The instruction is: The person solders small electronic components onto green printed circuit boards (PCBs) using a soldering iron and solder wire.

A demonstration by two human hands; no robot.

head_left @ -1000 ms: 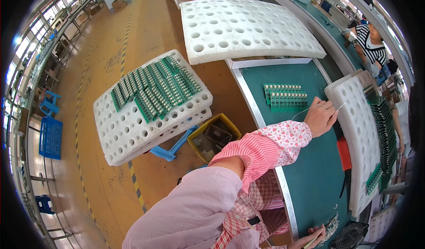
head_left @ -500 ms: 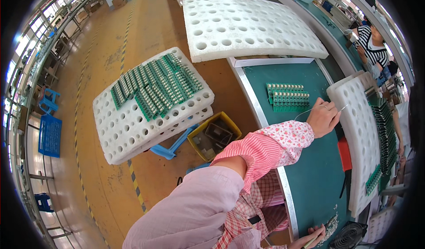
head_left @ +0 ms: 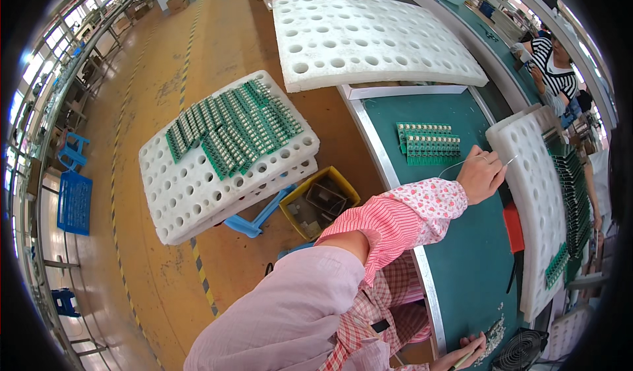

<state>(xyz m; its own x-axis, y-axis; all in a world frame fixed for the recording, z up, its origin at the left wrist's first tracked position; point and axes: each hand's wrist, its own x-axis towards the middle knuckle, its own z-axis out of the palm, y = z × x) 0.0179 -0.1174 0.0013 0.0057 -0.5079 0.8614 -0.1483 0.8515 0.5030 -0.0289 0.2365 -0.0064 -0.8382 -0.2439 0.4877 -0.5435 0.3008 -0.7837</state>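
My left hand (head_left: 481, 174) is over the green work mat (head_left: 461, 259), its fingers pinched on a thin silvery wire (head_left: 512, 160). The wire's tip sticks out to the right, and a loop of it trails left below the hand. Two green circuit boards (head_left: 433, 151) with rows of pale components lie overlapped just left of that hand. Low in the picture, my right hand (head_left: 464, 352) grips a slim greenish stick-like tool (head_left: 460, 362); its end is out of view. Small white parts (head_left: 492, 342) are scattered beside the right hand.
White foam slabs with holes stand right (head_left: 527, 206) and lie at the back (head_left: 369, 41). A foam stack (head_left: 191, 199) at left carries rows of circuit boards (head_left: 231, 127). Near the hands are a red-and-black object (head_left: 513, 228), a black fan (head_left: 521, 350) and a yellow bin (head_left: 290, 207).
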